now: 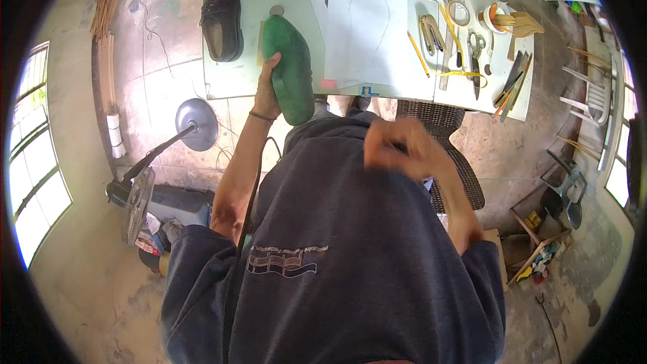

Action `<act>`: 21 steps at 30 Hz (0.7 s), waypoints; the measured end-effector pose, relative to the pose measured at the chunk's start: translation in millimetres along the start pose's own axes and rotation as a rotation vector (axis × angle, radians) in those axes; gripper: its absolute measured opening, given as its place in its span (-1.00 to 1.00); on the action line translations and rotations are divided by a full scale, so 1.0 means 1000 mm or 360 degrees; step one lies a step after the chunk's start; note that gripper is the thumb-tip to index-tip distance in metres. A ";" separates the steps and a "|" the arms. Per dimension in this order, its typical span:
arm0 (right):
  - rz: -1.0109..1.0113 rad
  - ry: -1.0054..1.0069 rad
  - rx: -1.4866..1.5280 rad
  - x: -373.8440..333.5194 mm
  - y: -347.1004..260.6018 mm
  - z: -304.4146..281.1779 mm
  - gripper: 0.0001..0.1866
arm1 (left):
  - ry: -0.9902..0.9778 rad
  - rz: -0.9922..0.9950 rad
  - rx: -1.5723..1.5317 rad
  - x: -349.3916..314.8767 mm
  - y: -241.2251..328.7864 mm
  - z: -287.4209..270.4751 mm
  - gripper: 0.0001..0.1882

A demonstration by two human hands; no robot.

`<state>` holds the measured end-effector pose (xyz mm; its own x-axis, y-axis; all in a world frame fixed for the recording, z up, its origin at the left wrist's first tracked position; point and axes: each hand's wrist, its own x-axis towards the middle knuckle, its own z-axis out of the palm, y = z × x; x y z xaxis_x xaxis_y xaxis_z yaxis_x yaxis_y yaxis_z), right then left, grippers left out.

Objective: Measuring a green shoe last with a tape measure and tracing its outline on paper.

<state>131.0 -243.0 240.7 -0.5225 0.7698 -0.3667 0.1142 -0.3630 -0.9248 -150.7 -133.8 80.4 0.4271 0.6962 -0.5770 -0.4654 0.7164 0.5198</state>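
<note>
My left hand [267, 91] is closed around the side of a green shoe last [292, 71], held upright at the table's near edge. Motion smears my right hand [404, 147], raised in front of my chest; its fingers look curled, but whether they hold anything cannot be made out. Beyond the last, a black leather shoe [221, 20] lies at the table's left end. Right of the last is a white sheet of paper [367, 34] with a faint curved pencil outline on it. A yellow pencil [418, 55] rests beside the sheet.
On the table's [236, 81] right side are a roll of tape [458, 13], scissors [476, 44], a yellow measuring tape [465, 74], several knives or files [513, 84] and a tool cup [497, 19]. A woven chair [431, 116] stands under the near edge. A fan [138, 205] is at left.
</note>
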 end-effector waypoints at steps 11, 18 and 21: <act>-0.0905 -0.0463 0.0145 -0.024 -0.070 0.056 -0.43 | -0.0055 0.0003 0.0089 0.003 0.004 0.007 -0.25; -0.0891 -0.0750 0.0353 -0.030 -0.063 0.050 -0.35 | -0.0087 -0.0028 0.0057 0.003 0.006 0.006 -0.23; -0.0938 -0.0611 0.0311 -0.024 -0.061 0.059 -0.40 | -0.0064 -0.0027 0.0060 0.003 0.008 0.008 -0.23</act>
<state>87.3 -270.7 311.6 -0.7141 0.6410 0.2813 -0.4116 -0.0594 -0.9094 -147.1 -126.2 87.6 0.4660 0.6844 -0.5607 -0.4285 0.7290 0.5338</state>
